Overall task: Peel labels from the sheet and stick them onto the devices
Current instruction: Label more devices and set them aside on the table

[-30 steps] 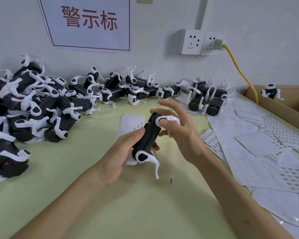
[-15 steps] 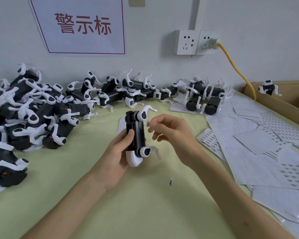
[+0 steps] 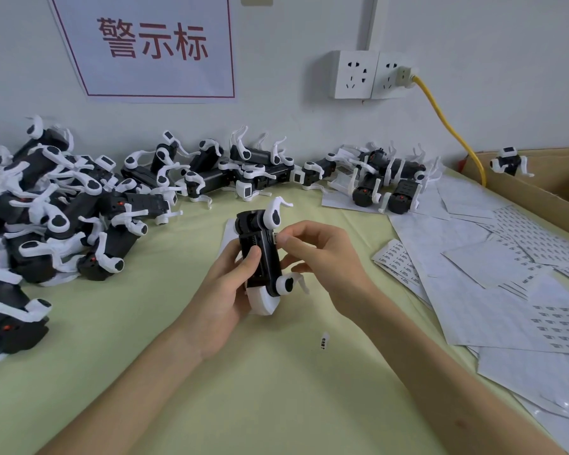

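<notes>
Now a label (image 3: 275,238) is being put on a device (image 3: 260,257) over the desk (image 3: 276,405).
The device is gripped upright by the left hand (image 3: 225,290), fingers curled round it, so its side faces the right hand (image 3: 322,257). The label is pinched by the right hand at that side, likely to be stuck on straight. Label sheets (image 3: 467,300) are spread just right of the right hand, easy to reach. Other devices (image 3: 66,205) are piled left of the left hand. Far right, a cardboard box (image 3: 536,197) is seen with one device (image 3: 508,162) in it; the rest inside is hidden.
</notes>
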